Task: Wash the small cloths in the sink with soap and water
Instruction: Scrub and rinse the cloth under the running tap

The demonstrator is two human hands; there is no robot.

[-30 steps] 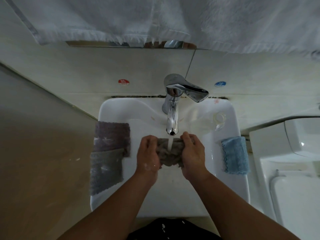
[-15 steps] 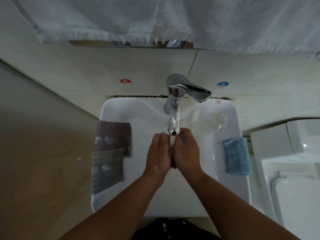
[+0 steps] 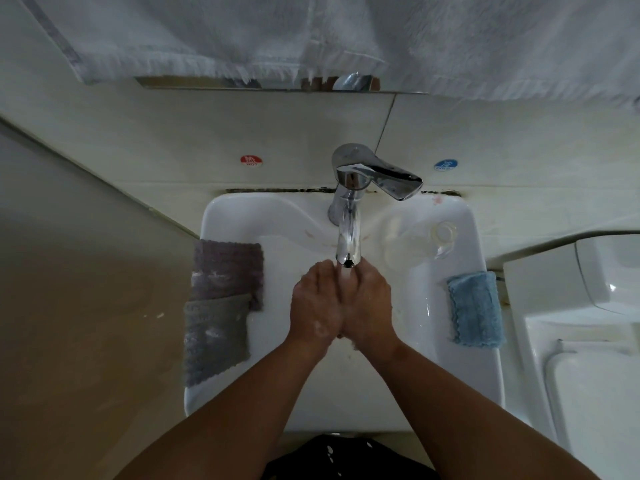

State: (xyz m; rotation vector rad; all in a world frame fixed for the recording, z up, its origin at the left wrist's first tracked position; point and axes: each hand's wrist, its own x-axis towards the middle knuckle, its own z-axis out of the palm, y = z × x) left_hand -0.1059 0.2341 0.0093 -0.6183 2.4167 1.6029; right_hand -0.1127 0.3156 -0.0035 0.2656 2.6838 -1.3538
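Note:
My left hand [image 3: 315,303] and my right hand [image 3: 369,303] are pressed together over the white sink [image 3: 460,368], right under the chrome tap's [image 3: 349,237] spout, where water runs. They squeeze a small grey cloth [image 3: 353,345] between them; it is almost hidden, with only a wet corner poking out below my right palm. Soap flecks cling to my left hand. On the sink's left rim lie a purple-grey cloth [image 3: 227,271] and a grey cloth [image 3: 214,337] that overlaps it. A blue cloth [image 3: 476,310] lies on the right rim.
A clear soap dish [image 3: 443,237] sits on the sink's back right. A white towel [image 3: 346,39] hangs above against the tiled wall, which carries red and blue hot and cold stickers. A white toilet cistern [image 3: 581,323] stands right of the sink. Brown wall runs along the left.
My hands have closed together over the grey cloth, which was spread between them under the tap a second ago. It is now almost hidden in my palms.

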